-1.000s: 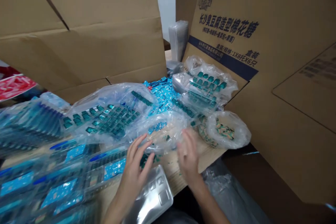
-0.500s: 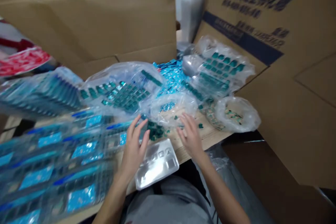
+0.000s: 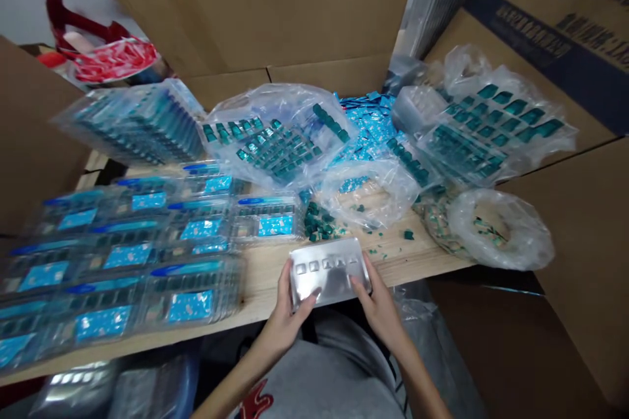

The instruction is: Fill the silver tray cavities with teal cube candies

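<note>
A shiny metal mould plate (image 3: 329, 275) with a row of small raised squares lies level at the table's front edge. My left hand (image 3: 287, 304) grips its left side, thumb on top. On the opposite side my right hand (image 3: 376, 298) holds it the same way, its thumb resting on the surface. Just beyond the plate sits a heap of small dark green pieces (image 3: 319, 219), with crumbs scattered to the right. A clear plastic bag (image 3: 371, 193) stands rolled open behind them. Most of the fingers under the plate are hidden.
Clear packs with blue sachets and blue pens (image 3: 191, 304) cover the left in stacks. Green trays fill a plastic bag (image 3: 275, 137) at the back and another bag (image 3: 496, 124) at the right. A ring-shaped bag (image 3: 501, 229) sits at the right edge. Cardboard boxes (image 3: 275, 13) wall the back.
Both hands, open above the table before, have come down and taken hold of the metal plate's two sides. The plate has turned straighter. The camera view has swung left.
</note>
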A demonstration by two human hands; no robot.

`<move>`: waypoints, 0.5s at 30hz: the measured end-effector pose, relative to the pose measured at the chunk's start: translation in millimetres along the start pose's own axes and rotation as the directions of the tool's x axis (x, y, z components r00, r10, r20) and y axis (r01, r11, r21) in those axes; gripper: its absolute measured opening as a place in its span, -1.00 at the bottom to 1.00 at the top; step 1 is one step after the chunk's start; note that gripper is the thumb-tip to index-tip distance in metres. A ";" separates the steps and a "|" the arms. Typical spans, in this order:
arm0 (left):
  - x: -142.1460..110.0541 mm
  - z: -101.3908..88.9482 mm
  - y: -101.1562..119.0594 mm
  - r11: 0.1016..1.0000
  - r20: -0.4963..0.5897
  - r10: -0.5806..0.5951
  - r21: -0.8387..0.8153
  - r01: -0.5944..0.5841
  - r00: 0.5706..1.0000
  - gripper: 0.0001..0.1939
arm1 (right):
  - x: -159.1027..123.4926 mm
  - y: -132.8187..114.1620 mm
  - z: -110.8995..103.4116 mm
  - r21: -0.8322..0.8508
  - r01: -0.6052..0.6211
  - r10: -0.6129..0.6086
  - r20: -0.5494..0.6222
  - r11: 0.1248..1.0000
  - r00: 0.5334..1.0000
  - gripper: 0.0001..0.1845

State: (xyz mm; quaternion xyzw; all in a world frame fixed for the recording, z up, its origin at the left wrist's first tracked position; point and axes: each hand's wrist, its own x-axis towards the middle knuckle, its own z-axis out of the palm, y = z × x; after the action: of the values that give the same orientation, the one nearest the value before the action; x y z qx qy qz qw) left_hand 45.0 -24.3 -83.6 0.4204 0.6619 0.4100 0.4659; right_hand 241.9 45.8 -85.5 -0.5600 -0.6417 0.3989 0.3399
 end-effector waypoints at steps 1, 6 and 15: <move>2.6 -1.2 6.4 1.000 0.038 0.004 -0.007 -0.004 0.999 -0.16 | 3.1 0.3 -5.6 -0.011 -0.006 0.005 -0.024 1.000 1.000 -0.41; 7.6 -5.5 54.4 0.996 -0.010 0.010 -0.091 -0.011 1.000 -0.26 | 9.6 -38.4 -27.5 -0.081 0.028 -0.043 -0.186 0.996 0.982 -0.45; 30.3 10.6 203.2 0.739 0.198 0.354 -0.659 -0.143 0.914 -0.12 | 76.0 -104.4 -8.0 -0.234 0.569 -0.603 -0.106 0.788 0.791 -0.39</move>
State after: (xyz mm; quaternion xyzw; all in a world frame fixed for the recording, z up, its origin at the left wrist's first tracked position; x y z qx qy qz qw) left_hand 84.2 68.7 95.7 0.3843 0.3406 0.5956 0.6177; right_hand 191.5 116.4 10.4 -0.3949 -0.7866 0.1596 0.4470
